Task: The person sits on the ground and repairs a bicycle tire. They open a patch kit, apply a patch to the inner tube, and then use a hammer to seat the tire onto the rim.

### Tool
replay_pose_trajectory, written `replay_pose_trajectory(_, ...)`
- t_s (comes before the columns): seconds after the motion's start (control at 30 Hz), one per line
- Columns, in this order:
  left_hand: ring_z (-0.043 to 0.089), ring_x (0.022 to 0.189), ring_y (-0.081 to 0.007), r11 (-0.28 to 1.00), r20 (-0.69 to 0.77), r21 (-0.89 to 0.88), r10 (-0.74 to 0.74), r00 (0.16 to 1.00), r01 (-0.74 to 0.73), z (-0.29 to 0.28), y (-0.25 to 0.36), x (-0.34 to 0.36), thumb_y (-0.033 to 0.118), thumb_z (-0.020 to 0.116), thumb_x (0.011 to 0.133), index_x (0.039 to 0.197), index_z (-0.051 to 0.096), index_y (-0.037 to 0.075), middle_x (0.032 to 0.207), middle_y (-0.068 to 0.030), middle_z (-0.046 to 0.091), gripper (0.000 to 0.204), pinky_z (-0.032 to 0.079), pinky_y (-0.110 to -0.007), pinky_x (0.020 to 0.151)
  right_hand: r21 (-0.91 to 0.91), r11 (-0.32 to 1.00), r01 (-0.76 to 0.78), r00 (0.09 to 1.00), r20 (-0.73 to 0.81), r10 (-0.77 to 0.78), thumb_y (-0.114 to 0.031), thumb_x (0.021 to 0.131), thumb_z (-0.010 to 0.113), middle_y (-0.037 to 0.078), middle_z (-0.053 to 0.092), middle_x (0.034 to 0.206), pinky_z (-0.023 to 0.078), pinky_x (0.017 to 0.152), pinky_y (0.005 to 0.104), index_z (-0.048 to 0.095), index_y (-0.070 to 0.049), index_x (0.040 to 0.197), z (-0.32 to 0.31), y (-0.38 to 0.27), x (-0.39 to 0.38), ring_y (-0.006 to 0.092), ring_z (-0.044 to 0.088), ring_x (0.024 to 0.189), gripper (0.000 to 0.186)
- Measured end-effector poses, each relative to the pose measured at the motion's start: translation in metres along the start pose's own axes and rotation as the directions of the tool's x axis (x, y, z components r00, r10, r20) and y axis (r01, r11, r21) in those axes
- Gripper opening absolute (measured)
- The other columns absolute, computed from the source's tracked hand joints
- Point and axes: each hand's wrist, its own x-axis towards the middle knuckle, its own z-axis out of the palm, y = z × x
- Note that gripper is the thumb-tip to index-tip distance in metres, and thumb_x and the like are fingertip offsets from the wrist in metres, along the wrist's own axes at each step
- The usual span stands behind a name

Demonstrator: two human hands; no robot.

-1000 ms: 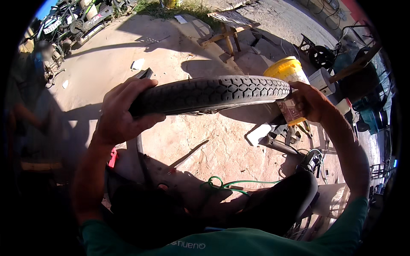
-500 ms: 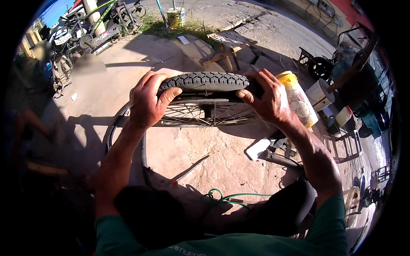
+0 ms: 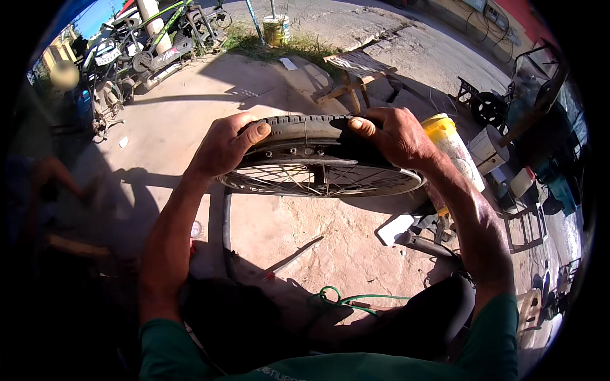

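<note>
A spoked bicycle wheel (image 3: 375,180) is held up in front of me, tilted so its rim and spokes show below the black tire (image 3: 305,131). My left hand (image 3: 225,147) is closed around the tire's left side, thumb lying on the sidewall. On the other side my right hand (image 3: 401,141) grips the tire the same way, thumb toward the middle. Between the thumbs, the sidewall and part of the rim show. The fingers behind the tread are mostly hidden. Whether the tire's bead sits inside the rim all round I cannot tell.
A black hose-like tube (image 3: 227,235) and a long thin tool (image 3: 295,255) lie on the ground, near a green hose (image 3: 375,296). A yellow-topped bucket (image 3: 450,143) stands at right. Beyond are a wooden stool (image 3: 356,73) and piled bicycles (image 3: 162,47). Someone's arm (image 3: 60,174) shows at left.
The wheel has tilted, so less tread and more sidewall and rim now show. Both hands have rolled with it, still gripping the tire. The whole view has shifted slightly.
</note>
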Motion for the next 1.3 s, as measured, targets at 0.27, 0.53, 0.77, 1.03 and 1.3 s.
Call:
replay_pose_trajectory(0.27, 0.045, 0.064, -0.0078, 0.969, -0.340, -0.112, -0.245, 0.908, 0.220, 0.009, -0.027, 0.012, 0.047, 0.052, 0.104, 0.070, 0.060, 0.002, 0.063, 0.0021, 0.052, 0.057, 0.039, -0.029, 0.061, 0.192, 0.977, -0.092, 0.995, 0.045, 0.085, -0.074, 0.090, 0.054, 0.021, 0.071, 0.087, 0.055, 0.076, 0.0443, 0.072, 0.003, 0.104, -0.006, -0.036, -0.008, 0.0315, 0.072, 0.085, 0.081)
replay_pose_trajectory(0.53, 0.064, 0.072, -0.0206, 0.938, -0.464, -0.145, -0.345, 0.816, 0.314, -0.011, -0.053, 0.025, 0.048, 0.058, 0.096, 0.086, 0.070, 0.000, 0.079, -0.0117, 0.069, 0.051, 0.050, -0.034, 0.071, 0.456, 0.881, -0.126, 0.904, 0.418, -0.087, -0.038, 0.078, 0.079, 0.026, 0.071, 0.100, 0.054, 0.085, 0.0415, 0.060, 0.007, 0.122, 0.037, -0.087, -0.059, 0.0349, 0.072, 0.093, 0.066)
replay_pose_trajectory(0.77, 0.071, 0.085, -0.0278, 0.611, -0.206, 0.245, -0.726, 0.656, 0.753, -0.035, 0.009, 0.022, 0.051, 0.066, 0.087, 0.093, 0.071, -0.006, 0.093, -0.0198, 0.072, 0.058, 0.056, -0.040, 0.076, 0.460, 0.886, -0.054, 0.984, 0.176, -0.032, -0.035, 0.077, 0.082, 0.022, 0.063, 0.112, 0.051, 0.090, 0.0473, 0.055, 0.004, 0.127, 0.092, -0.141, -0.080, 0.0381, 0.065, 0.104, 0.068)
replay_pose_trajectory(1.03, 0.073, 0.096, -0.0311, 0.428, -0.307, 0.199, -0.827, 0.471, 0.882, -0.034, -0.018, -0.014, 0.025, 0.068, 0.077, 0.100, 0.075, -0.003, 0.104, -0.0215, 0.074, 0.037, 0.058, -0.040, 0.083, 0.934, 0.331, 0.136, 0.852, 0.060, -0.520, -0.016, 0.084, 0.079, 0.018, 0.067, 0.106, 0.056, 0.085, 0.0359, 0.063, 0.000, 0.123, 0.111, -0.208, -0.158, 0.0299, 0.069, 0.099, 0.045)
replay_pose_trajectory(1.3, 0.073, 0.096, -0.0292, 0.480, -0.278, 0.393, -0.751, 0.599, 0.784, 0.000, 0.040, 0.062, 0.049, 0.082, 0.072, 0.106, 0.075, -0.001, 0.105, -0.0193, 0.074, 0.061, 0.058, -0.039, 0.085, 0.922, 0.388, 0.010, 0.991, 0.042, -0.126, -0.013, 0.089, 0.071, 0.016, 0.067, 0.106, 0.054, 0.081, 0.0338, 0.061, 0.000, 0.125, 0.238, -0.219, -0.160, 0.0235, 0.068, 0.088, 0.039)
